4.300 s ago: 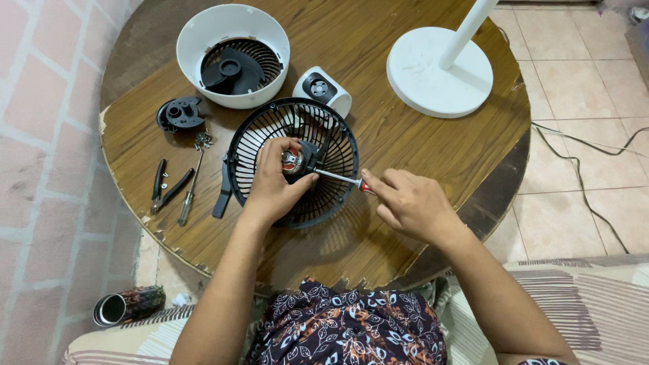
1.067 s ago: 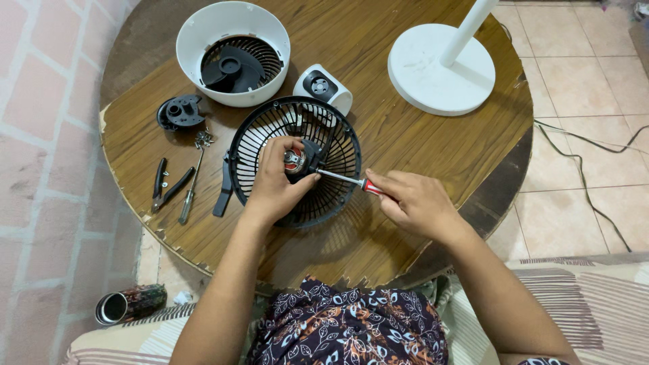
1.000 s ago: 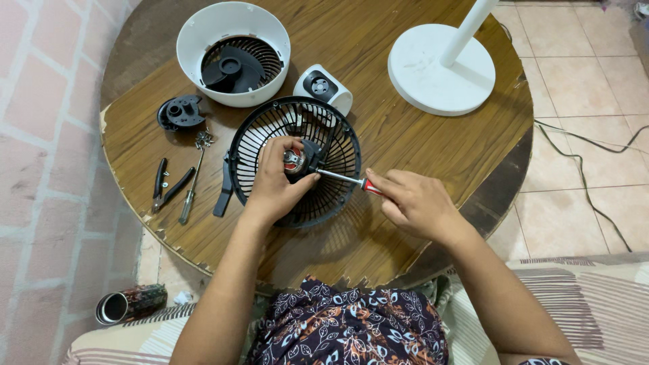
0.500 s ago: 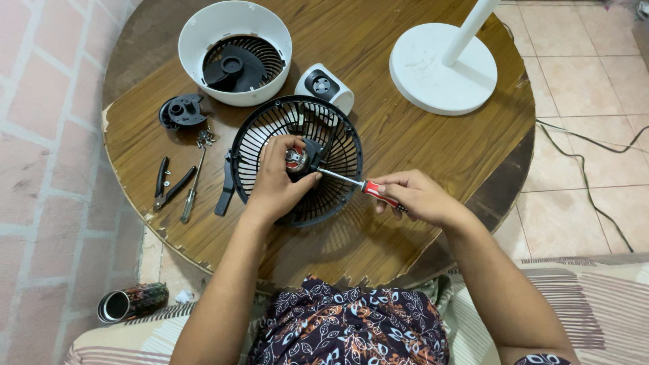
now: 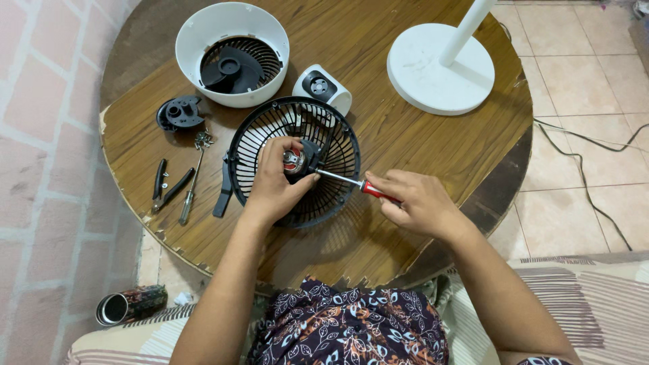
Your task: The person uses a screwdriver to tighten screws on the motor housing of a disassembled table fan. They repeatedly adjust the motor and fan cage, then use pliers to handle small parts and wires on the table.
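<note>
At the grille's hub, the screwdriver lies slantwise from the pinching right hand (left hand grips the motor).

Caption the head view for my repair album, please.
Left hand steadies a black fan grille on a round wooden table while the right hand works a red-handled screwdriver at its motor hub.
</note>
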